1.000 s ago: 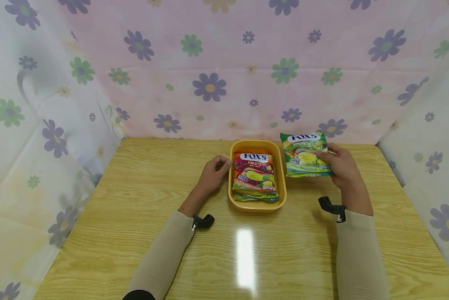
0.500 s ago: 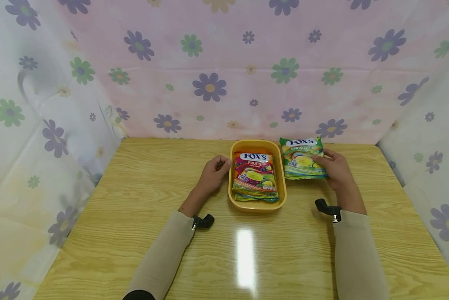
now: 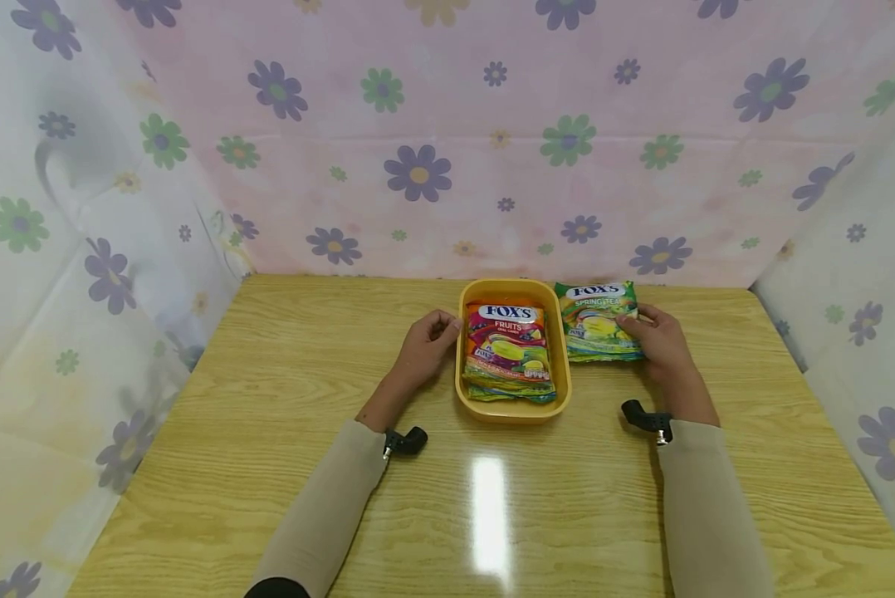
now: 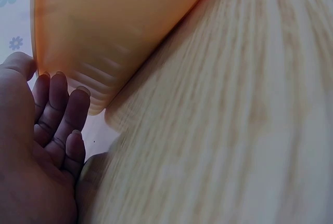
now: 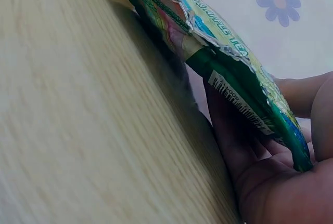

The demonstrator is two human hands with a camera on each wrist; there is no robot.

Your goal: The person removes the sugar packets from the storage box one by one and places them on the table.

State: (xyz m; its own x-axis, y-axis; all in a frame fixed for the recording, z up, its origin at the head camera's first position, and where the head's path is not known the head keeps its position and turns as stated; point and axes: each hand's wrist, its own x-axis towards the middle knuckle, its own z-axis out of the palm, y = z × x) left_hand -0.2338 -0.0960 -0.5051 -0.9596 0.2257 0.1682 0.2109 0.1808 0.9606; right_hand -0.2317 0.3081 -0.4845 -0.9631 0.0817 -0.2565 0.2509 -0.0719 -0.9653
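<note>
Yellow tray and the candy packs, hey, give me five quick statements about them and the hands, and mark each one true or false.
1. The Fruits pack lies in the yellow tray. True.
2. The right hand holds the Spring Tea pack. True.
3. The Spring Tea pack is inside the yellow tray. False: it is outside, just right of it.
4. The left hand is at the left side of the yellow tray. True.
5. The left hand is holding up the Fruits pack. False: that pack lies in the yellow tray.
</note>
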